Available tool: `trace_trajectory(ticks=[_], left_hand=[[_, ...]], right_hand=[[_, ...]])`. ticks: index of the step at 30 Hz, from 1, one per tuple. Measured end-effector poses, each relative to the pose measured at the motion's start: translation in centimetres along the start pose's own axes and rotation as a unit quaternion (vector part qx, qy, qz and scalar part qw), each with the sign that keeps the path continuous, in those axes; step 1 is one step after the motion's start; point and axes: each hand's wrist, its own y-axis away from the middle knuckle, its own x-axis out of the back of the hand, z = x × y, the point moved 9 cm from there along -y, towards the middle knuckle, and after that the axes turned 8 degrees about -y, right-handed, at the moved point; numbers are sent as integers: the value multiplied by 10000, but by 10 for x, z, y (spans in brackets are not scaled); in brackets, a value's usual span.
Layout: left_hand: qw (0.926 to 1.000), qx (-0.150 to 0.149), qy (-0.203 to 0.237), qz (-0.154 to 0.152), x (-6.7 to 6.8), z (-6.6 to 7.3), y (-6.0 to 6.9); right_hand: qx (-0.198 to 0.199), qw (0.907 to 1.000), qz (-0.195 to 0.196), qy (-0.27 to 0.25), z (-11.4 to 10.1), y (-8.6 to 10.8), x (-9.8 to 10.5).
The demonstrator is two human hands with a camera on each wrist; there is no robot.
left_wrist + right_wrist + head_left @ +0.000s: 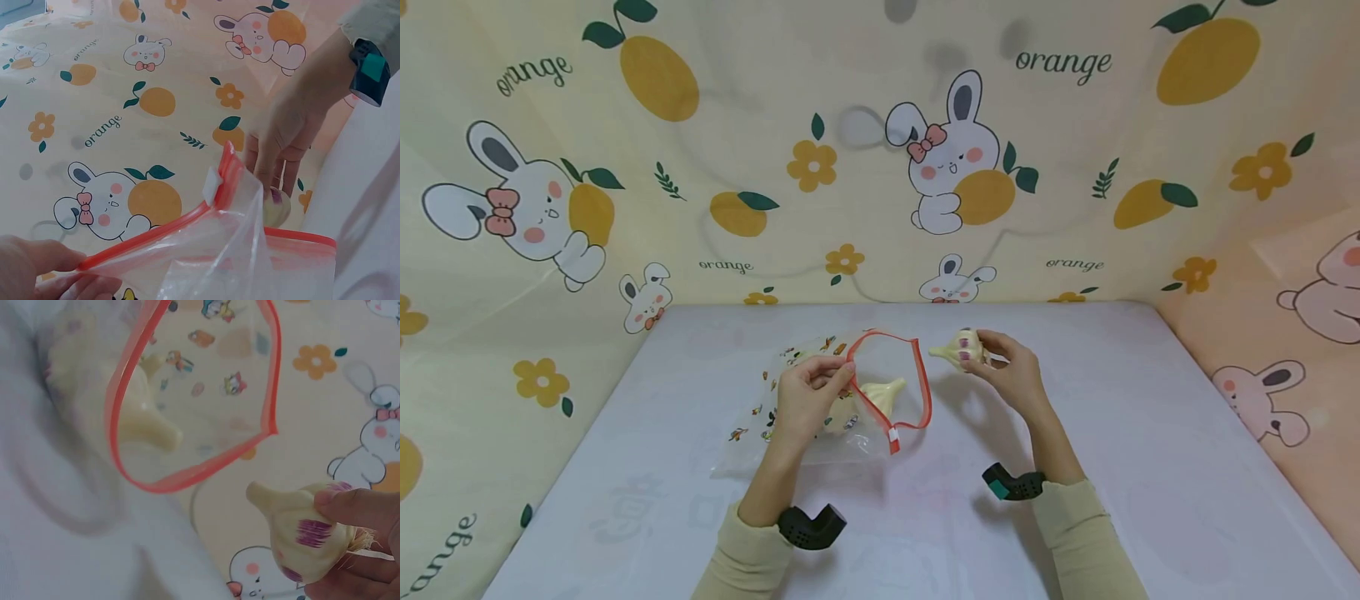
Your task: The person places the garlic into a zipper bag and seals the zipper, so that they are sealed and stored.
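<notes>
My left hand (811,392) pinches the red rim of a clear zip bag (820,450) printed with small cartoon figures. The bag's mouth gapes toward the right. Inside it lies a garlic bulb (883,396), its stem pointing at the opening; the right wrist view shows more pale, purple-marked garlic deeper in, blurred by the plastic. Just right of the mouth, my right hand (1011,371) holds another garlic bulb (306,534) between thumb and fingers, stem toward the bag. That bulb has purple patches and stringy roots, and does not touch the bag.
The bag rests on a white-covered table (1120,433). Behind it hangs a cream cloth (865,192) printed with rabbits and oranges, which also runs along both sides. A white slider (892,435) sits on the red zip. Each wrist wears a black camera (812,527).
</notes>
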Motion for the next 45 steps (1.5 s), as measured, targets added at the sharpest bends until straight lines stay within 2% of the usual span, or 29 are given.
trace_trajectory(ticks=[8,12,17,22,33,41,45], left_hand=[[10000,64,-21,-13,0,-1,1],[10000,18,30,16,1,-1,0],[9999,-43,100,42,2,-1,-2],[9999,-34,151,38,1,-2,-2],[9998,19,184,9,0,-4,-3],[9998,22,207,-33,0,-4,-2],[9999,5,152,-58,0,-4,-2]], right_hand=[[271,9992,-100,-259,-24,10,-7],[413,9989,-64,-219,-36,14,-9],[452,9988,46,-203,-40,14,-5],[405,9990,-4,-176,-43,16,-3],[609,9962,-478,-395,-55,28,-20],[322,9920,-1077,-571,-46,36,-47],[226,9911,-1197,-535,-42,38,-60]])
